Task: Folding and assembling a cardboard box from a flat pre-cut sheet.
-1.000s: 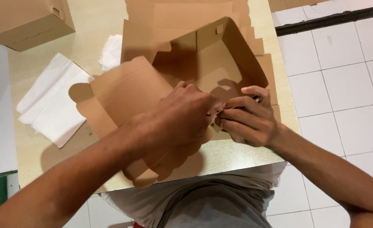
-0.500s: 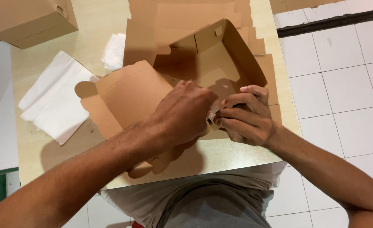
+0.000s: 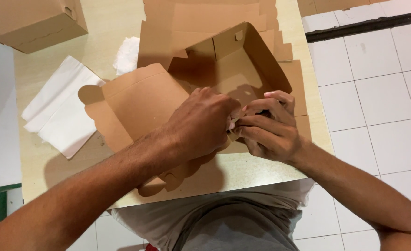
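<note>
Both hands, left (image 3: 204, 122) and right (image 3: 266, 125), pinched closed on the half-folded brown cardboard box's (image 3: 224, 69) front wall near the counter's (image 3: 52, 172) near edge, needing firm, even pressure.

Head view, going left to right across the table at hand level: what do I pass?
White paper sheets → brown lid flap → left hand → right hand → box's right wall → white tiled floor.

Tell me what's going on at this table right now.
A person is working on a brown cardboard box that sits open on a small table. The left hand and right hand meet at the box's near edge, pinching a small flap there. The box's scalloped lid lies open to the left. White paper sheets and a closed box lie nearby.
</note>
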